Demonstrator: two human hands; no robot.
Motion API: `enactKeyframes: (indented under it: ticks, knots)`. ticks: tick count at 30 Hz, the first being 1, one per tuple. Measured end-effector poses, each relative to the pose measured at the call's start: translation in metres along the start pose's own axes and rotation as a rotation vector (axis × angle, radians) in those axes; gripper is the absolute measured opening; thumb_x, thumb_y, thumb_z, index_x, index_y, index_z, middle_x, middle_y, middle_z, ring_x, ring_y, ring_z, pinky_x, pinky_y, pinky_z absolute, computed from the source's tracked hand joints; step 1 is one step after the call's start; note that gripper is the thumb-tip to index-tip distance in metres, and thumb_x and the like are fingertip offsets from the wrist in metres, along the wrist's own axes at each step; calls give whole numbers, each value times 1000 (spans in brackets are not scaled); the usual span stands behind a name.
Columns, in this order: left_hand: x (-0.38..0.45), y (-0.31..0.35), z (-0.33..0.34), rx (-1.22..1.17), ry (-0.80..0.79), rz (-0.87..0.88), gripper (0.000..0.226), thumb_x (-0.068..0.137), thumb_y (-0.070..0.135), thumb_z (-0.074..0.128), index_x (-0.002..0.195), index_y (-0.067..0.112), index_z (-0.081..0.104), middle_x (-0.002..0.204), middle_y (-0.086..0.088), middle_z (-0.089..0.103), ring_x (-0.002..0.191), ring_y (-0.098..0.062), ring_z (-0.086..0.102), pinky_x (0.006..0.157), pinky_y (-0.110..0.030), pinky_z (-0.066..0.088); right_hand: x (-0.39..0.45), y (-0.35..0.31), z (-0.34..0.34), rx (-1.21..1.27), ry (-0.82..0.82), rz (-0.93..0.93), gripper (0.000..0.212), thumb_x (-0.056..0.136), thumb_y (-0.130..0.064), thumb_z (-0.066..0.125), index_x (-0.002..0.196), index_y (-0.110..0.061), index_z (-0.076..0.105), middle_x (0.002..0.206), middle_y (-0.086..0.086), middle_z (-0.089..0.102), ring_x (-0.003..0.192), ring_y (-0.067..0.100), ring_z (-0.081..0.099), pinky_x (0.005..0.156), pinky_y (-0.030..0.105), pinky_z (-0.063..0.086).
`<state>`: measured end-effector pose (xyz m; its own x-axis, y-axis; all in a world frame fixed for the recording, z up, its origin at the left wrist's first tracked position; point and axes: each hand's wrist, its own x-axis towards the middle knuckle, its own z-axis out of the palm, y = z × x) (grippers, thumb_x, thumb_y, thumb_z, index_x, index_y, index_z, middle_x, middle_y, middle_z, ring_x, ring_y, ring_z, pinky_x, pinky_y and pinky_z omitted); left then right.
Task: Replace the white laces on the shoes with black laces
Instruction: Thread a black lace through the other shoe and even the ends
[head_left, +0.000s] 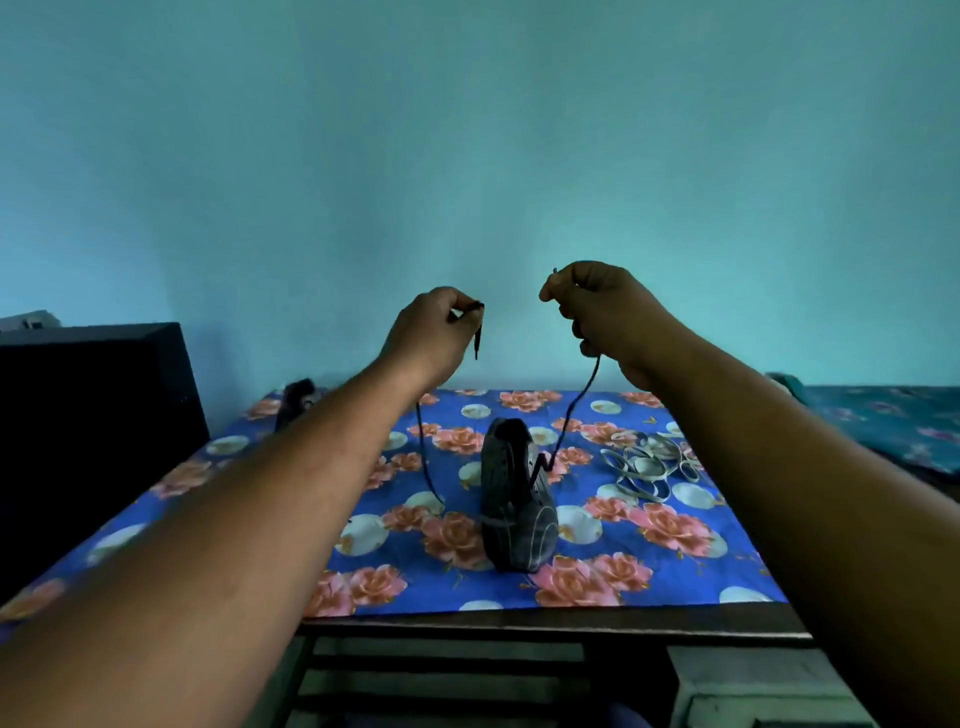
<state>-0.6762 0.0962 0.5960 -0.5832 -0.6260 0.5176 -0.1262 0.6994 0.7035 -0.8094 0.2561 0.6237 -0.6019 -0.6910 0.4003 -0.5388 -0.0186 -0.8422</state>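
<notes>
Two bare forearms reach forward from the lower corners over the counter (545, 621), whose top is covered by a blue cloth (675, 566) printed with pink roses and pale circles. On the cloth, near the middle, a dark shoe (511, 499) stands with a black lace (569, 415) threaded through it — one strand rises from each side of the shoe toward the raised hands. To the right of the shoe, apart from it, a loose heap of white laces (649, 465) lies on the cloth. A second dark shoe (296, 397) sits at the far left corner, beside a large black box (98, 415). Above the counter, the left hand (434, 338) pinches one end of the black lace, its tip dangling from the fingers; the right hand (602, 312) grips the other end in curled fingers — slightly higher. A plain teal wall (467, 156) fills the background.
</notes>
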Motion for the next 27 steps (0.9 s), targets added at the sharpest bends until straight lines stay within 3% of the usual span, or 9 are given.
enactKeyframes:
  ticks: [3,6,8,10,12,14,19,24,27]
  knots:
    - [-22,-64,28,192,-166,-111,27,99,34,62,121,18,62,110,-5,68,89,-25,63,76,-36,51,-3,59,10,-182,-12,6,23,102,-31,59,85,-19,67,87,-12,63,49,-5,47,54,22,36]
    - [-43,-115,52,403,-321,-153,52,96,42,65,139,17,50,136,-11,57,114,-30,60,95,-45,52,-8,114,20,-438,-78,7,26,100,-40,62,91,-16,65,77,-3,61,54,5,52,56,28,37]
    - [-54,-134,65,582,-397,-146,73,95,58,59,152,19,37,152,-12,41,133,-34,47,104,-47,46,-12,145,26,-654,-136,9,31,97,-49,61,106,-20,67,95,2,64,81,20,62,68,33,46]
    - [-67,-142,76,644,-433,-120,86,89,79,44,156,27,31,162,-9,25,146,-34,30,111,-53,38,-19,168,34,-856,-235,-14,40,95,-60,57,122,-31,64,122,5,60,115,29,55,93,43,47]
    - [-79,-140,84,557,-423,-59,90,79,92,34,146,34,44,159,-2,30,146,-29,30,110,-53,37,-26,182,41,-858,-306,-33,45,93,-65,55,128,-38,61,137,3,52,131,31,44,105,52,40]
    - [-89,-140,91,482,-371,66,81,77,92,35,125,33,61,136,6,48,129,-22,46,98,-47,44,-31,194,45,-782,-342,-68,45,91,-69,54,124,-41,62,131,-1,55,127,29,48,102,53,44]
    - [-98,-146,102,455,-230,265,39,86,59,53,97,27,71,103,9,67,99,-20,61,83,-46,50,-46,209,54,-704,-281,-168,26,92,-59,58,105,-38,61,106,-14,51,109,19,50,89,48,49]
    - [-86,-157,104,392,-85,9,13,95,37,65,99,25,69,101,6,68,96,-23,63,77,-39,49,-49,210,69,-641,-273,-186,23,90,-56,62,104,-37,63,106,-10,54,104,18,52,88,45,49]
    - [-83,-169,112,386,-99,-45,29,98,37,61,124,27,63,127,1,64,119,-27,58,93,-49,49,-45,209,77,-639,-278,-179,23,93,-52,64,108,-36,68,109,-9,56,107,19,49,88,43,46]
